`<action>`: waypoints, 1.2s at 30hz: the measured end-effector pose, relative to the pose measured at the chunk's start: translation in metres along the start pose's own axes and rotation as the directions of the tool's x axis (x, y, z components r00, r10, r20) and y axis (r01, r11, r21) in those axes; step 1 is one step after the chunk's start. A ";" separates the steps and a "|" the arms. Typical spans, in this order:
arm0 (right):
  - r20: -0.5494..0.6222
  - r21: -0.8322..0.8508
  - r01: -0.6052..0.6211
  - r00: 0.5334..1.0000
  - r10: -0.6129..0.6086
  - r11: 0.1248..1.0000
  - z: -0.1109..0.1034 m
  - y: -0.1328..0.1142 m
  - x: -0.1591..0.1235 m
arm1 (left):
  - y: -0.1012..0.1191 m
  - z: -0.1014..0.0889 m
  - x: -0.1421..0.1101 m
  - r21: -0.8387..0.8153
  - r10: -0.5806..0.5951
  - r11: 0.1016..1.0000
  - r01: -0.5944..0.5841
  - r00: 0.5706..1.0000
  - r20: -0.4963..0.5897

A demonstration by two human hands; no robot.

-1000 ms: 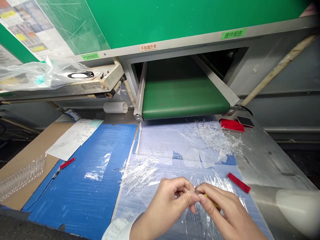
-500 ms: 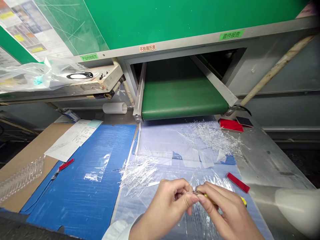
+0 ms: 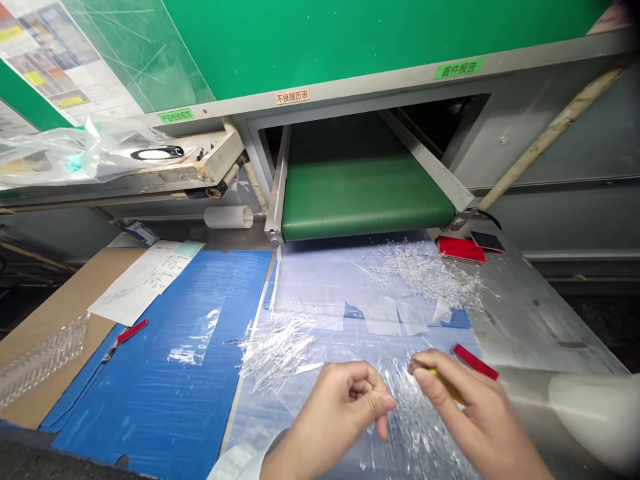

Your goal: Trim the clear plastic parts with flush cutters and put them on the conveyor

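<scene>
The tabletop [image 3: 545, 320] is covered in its middle by pale sheeting [image 3: 310, 283]. At 12 o'clock from the hands, a green conveyor belt [image 3: 367, 193] is seen; at 9 o'clock, a blue board [image 3: 150, 400] is laid. The left hand [image 3: 345, 413] is held with fingers curled and thumb pressed in; whether anything thin is pinched there cannot be told. The right hand [image 3: 470, 407] is held just apart from it, at its 3 o'clock, closed with thumb against forefinger. Loose clear slivers are heaped between and beneath the hands [image 3: 415, 427], and two further piles are seen, one at 10 o'clock [image 3: 277, 350], one at 1 o'clock [image 3: 433, 273]. Just beyond the right hand, a red strip [image 3: 475, 362] is partly covered. A small yellow-handled tool [image 3: 449, 387] is gripped in the right hand, its tip pointed toward 10 o'clock.
</scene>
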State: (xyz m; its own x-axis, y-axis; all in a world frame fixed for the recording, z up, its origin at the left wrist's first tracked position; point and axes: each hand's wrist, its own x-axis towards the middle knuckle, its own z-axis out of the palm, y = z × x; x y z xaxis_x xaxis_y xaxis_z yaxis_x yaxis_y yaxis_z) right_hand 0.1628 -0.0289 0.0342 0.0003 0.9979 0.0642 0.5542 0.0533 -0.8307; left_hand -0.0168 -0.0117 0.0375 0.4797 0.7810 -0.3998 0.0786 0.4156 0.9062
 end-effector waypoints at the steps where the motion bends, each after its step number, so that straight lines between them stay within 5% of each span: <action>1: 0.081 0.007 -0.004 0.997 0.004 1.000 0.003 0.002 0.001 | 0.000 0.000 0.001 -0.024 0.007 1.000 -0.007 1.000 0.005; 5: 0.256 0.020 -0.084 0.964 0.077 0.996 0.014 0.006 0.005 | 0.000 0.001 0.002 -0.087 -0.005 0.996 0.008 0.999 0.035; 10: 0.050 -0.069 -0.142 0.988 0.146 0.987 0.013 0.004 0.011 | -0.001 0.000 0.003 -0.107 -0.008 0.994 0.014 0.998 0.055; 15: 0.347 0.015 -0.021 0.938 0.015 1.000 0.007 0.000 0.004 | 0.002 -0.003 0.005 -0.179 0.025 0.984 -0.017 0.999 0.044; 19: 0.442 -0.022 0.028 0.897 -0.016 0.999 0.009 0.000 -0.001 | 0.003 -0.003 0.006 -0.196 0.041 0.980 -0.032 0.998 0.043; 36: 0.495 0.010 -0.014 0.869 0.007 1.000 0.012 0.001 -0.002 | 0.002 0.000 0.002 -0.132 0.046 0.990 -0.044 0.999 0.016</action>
State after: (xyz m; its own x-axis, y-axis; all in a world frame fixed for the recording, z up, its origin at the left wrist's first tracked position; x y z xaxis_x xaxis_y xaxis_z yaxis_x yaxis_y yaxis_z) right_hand 0.1537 -0.0303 0.0267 -0.4082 0.8850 -0.2239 0.5455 0.0397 -0.8372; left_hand -0.0159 -0.0091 0.0386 0.4968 0.7918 -0.3552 -0.0586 0.4390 0.8966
